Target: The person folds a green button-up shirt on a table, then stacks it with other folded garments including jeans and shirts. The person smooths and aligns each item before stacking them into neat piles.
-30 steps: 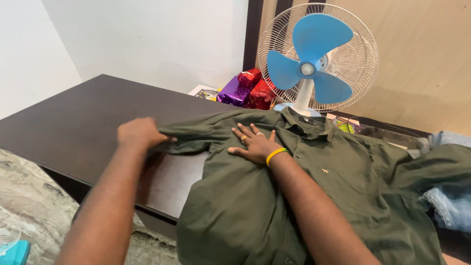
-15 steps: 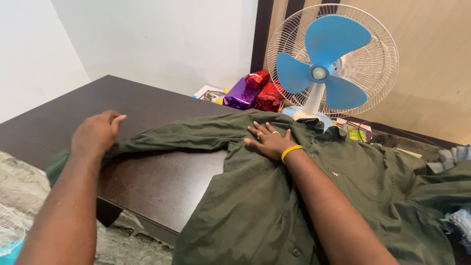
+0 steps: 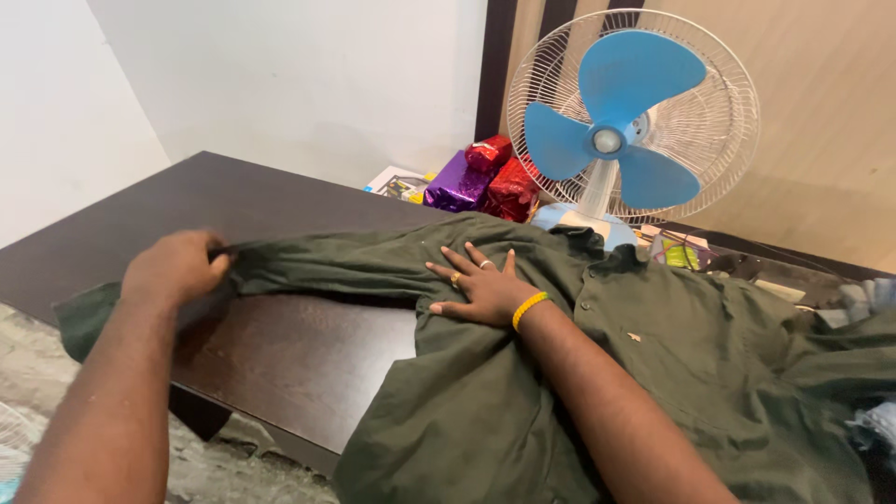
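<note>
A dark green shirt (image 3: 653, 373) lies spread over a dark brown table (image 3: 280, 345). Its left sleeve (image 3: 317, 266) is stretched out flat towards the table's left edge, with the cuff hanging just over it. My left hand (image 3: 175, 269) grips that sleeve near the cuff. My right hand (image 3: 481, 287), with rings and a yellow wristband, lies flat with fingers spread on the shirt's shoulder, pressing it to the table.
A table fan with blue blades (image 3: 621, 121) stands behind the shirt's collar. Shiny purple and red wrapped boxes (image 3: 481, 182) sit at the table's back by the wall. Pale blue cloth (image 3: 877, 429) shows at the right edge. A mottled floor (image 3: 37, 439) lies below left.
My left hand has pulled the sleeve out to the left, from bunched near the shirt's body to fully stretched. My right hand stayed flat on the shoulder.
</note>
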